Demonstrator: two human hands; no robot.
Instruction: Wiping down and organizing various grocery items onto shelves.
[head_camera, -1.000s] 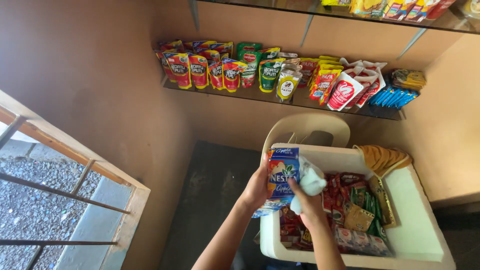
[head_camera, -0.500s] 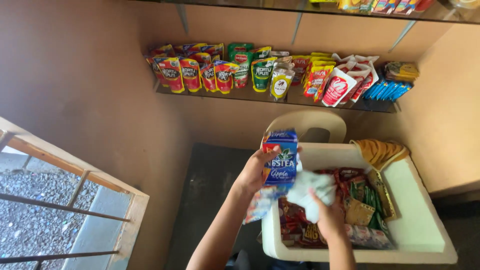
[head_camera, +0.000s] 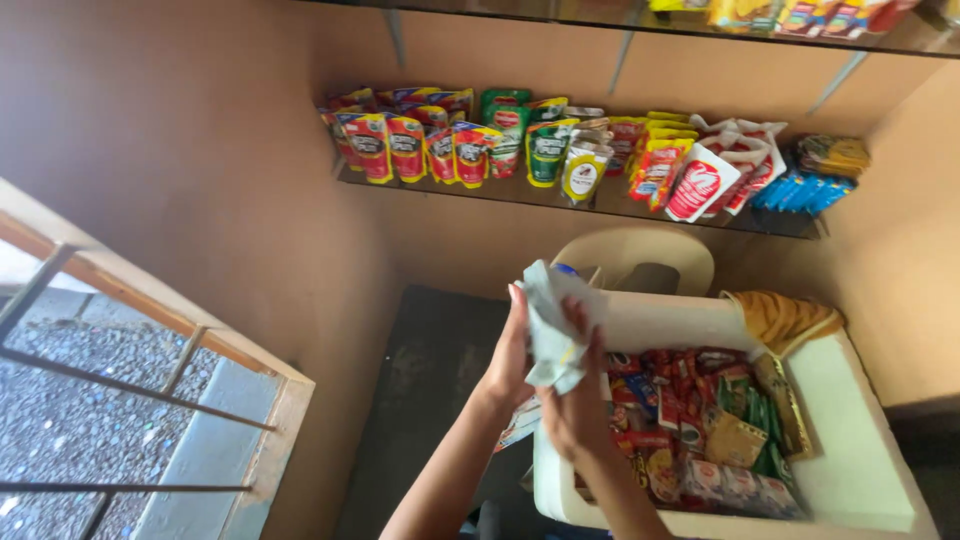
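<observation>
My left hand (head_camera: 508, 358) holds a blue pack from its left side; only the pack's top corner (head_camera: 566, 269) shows above a pale cloth. My right hand (head_camera: 577, 400) presses the pale blue-white cloth (head_camera: 548, 325) against the pack's face, covering most of it. Both hands are raised over the left end of a cream plastic tub (head_camera: 850, 420) filled with several small snack and sachet packs (head_camera: 700, 420).
A wall shelf (head_camera: 600, 200) carries several stand-up pouches and sachet strips. A cream plastic chair back (head_camera: 632, 255) stands behind the tub. A yellow cloth (head_camera: 785, 315) hangs on the tub's far rim. A barred window frame (head_camera: 150, 400) is at left.
The cloth has moved up over the front of the blue pack, which showed plainly before. Both hands shifted slightly left and up with it.
</observation>
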